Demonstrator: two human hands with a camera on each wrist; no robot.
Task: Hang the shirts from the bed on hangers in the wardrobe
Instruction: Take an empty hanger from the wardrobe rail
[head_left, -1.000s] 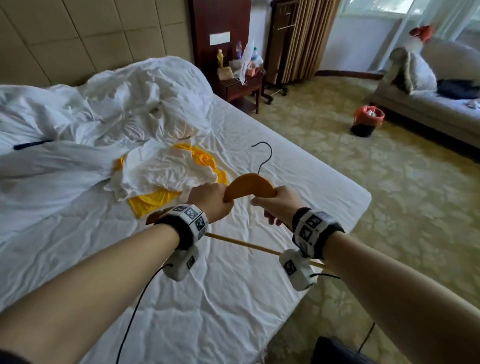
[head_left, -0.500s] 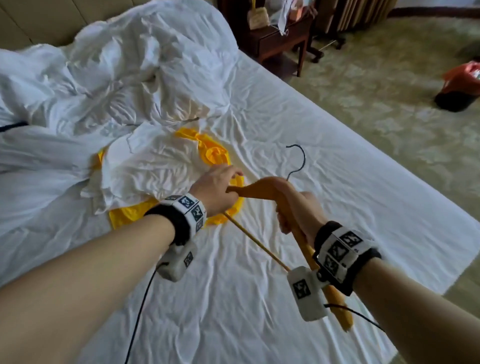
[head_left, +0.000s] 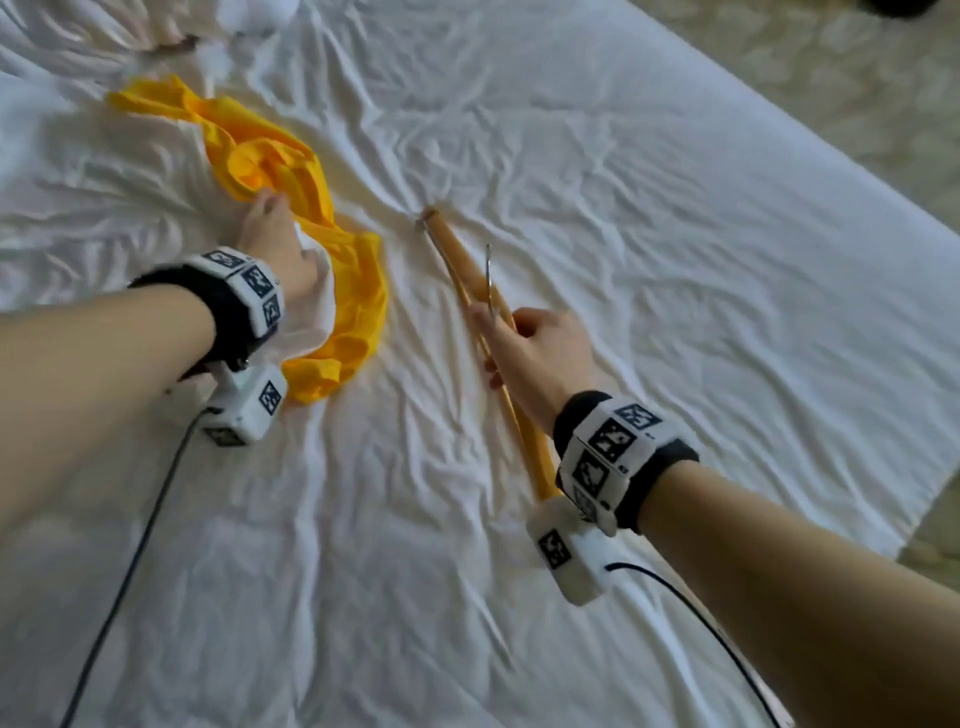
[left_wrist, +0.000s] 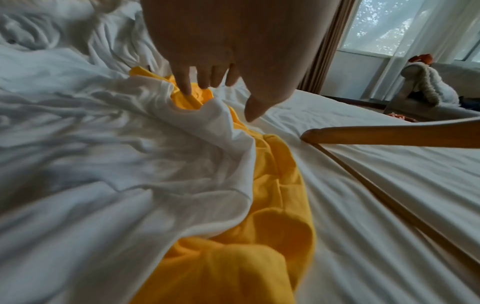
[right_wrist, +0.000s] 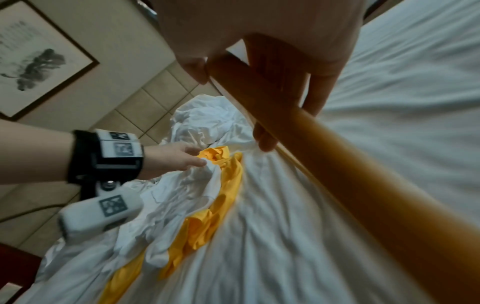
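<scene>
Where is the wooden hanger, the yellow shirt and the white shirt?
wooden hanger (head_left: 452, 249), head view, on its bare wooden arm.
yellow shirt (head_left: 358, 306), head view, on its bunched edge.
white shirt (left_wrist: 130, 154), left wrist view, on its crumpled middle.

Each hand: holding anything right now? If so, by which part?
Right hand grips the wooden hanger at its middle, just below the metal hook. Left hand holds nothing: its fingers reach onto the yellow shirt and white shirt.

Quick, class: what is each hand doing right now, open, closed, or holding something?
Left hand: open, fingers extended, fingertips touching the yellow shirt and white shirt.
Right hand: closed around the wooden hanger.
</scene>
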